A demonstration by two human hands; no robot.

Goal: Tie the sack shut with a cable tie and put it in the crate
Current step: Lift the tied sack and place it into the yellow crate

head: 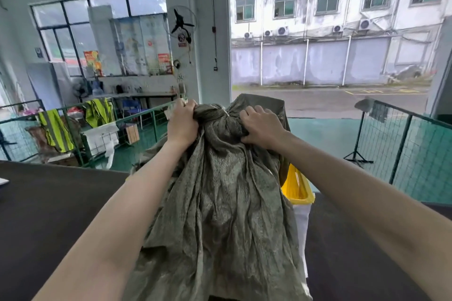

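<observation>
A large olive-green woven sack point(220, 203) stands upright in front of me, its mouth gathered into a bunch at the top. A thin white cable tie point(225, 113) shows around the gathered neck. My left hand point(182, 124) is closed on the bunched fabric at the left of the neck. My right hand point(263, 129) grips the fabric on the right side of the neck. Loose sack fabric point(259, 102) sticks up behind the tie. No crate can be made out with certainty.
A yellow-rimmed container with a white body point(297, 190) stands right behind the sack on the right. A dark table surface point(49, 215) spreads on both sides. Green mesh fencing point(415, 149) runs at the right and left point(73, 129), with hi-vis vests hung on it.
</observation>
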